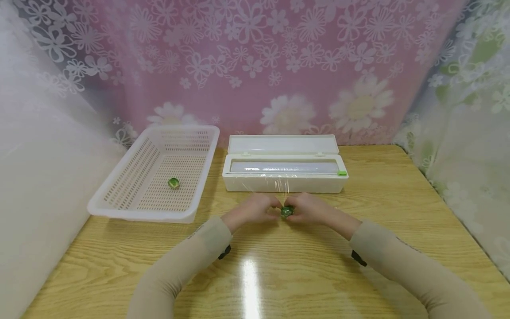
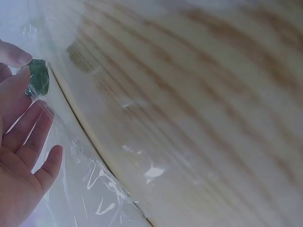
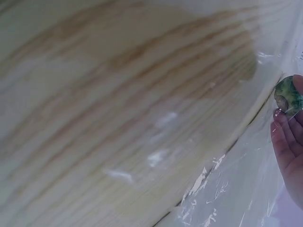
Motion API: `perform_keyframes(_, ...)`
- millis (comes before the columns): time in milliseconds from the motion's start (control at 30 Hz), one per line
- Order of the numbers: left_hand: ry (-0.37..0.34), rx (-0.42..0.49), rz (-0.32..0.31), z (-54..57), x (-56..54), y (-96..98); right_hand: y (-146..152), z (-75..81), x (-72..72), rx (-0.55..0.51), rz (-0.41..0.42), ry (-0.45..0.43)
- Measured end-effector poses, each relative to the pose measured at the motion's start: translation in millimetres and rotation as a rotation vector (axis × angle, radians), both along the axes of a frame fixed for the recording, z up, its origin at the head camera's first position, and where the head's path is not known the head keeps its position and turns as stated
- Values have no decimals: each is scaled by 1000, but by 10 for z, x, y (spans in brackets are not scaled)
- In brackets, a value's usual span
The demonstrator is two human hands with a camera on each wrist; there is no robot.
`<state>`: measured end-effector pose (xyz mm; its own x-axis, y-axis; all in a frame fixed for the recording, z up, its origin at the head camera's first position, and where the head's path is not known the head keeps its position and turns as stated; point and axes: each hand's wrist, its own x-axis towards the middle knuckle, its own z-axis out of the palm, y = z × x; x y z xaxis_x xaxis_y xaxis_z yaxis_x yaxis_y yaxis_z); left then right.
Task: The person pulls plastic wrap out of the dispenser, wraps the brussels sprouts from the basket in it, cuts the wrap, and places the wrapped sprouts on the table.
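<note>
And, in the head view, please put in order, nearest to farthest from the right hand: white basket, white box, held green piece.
1. Green piece: at the right hand's fingertips.
2. White box: just beyond the hand.
3. White basket: farthest, over on the left.

One high, wide view from the near side of the yellow-brown wood-grain desk (image 1: 318,274); two close views from the wrists.
The head view faces forward and down from above and behind the bare left hand (image 1: 256,208) and bare right hand (image 1: 310,209), reaching to the desk's far edge and far right corner. The left wrist view sits close, the left hand at its left side; the right wrist view is likewise near, the right hand at its right side. In both, the grain slants across the frame. All three share the small, round green item (image 1: 287,212) and clear, glossy plastic film (image 2: 97,187).
</note>
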<state>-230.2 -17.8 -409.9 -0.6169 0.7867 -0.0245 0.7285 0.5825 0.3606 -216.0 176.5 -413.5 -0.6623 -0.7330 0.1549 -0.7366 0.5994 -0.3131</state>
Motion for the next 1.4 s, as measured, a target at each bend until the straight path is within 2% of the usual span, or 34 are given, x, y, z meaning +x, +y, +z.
perform_keyframes(233,-9,27,-12,-4,34,14,6,27,23,-5,0,-71)
perform_keyframes(467,-2,51,-36,5,48,33,33,53,42,-28,39,-66)
perform_keyframes(733,-15,44,-63,-37,108,67,31,-24,88,10,109,-81)
perform_keyframes(900,-26,44,-59,-48,127,73,38,-32,109,-16,84,-101)
perform_keyframes(1167,-98,9,-51,-46,157,66,33,-37,113,-40,79,-159)
perform_keyframes(1400,-64,-7,-66,-52,168,100,37,-39,138,-73,60,-261)
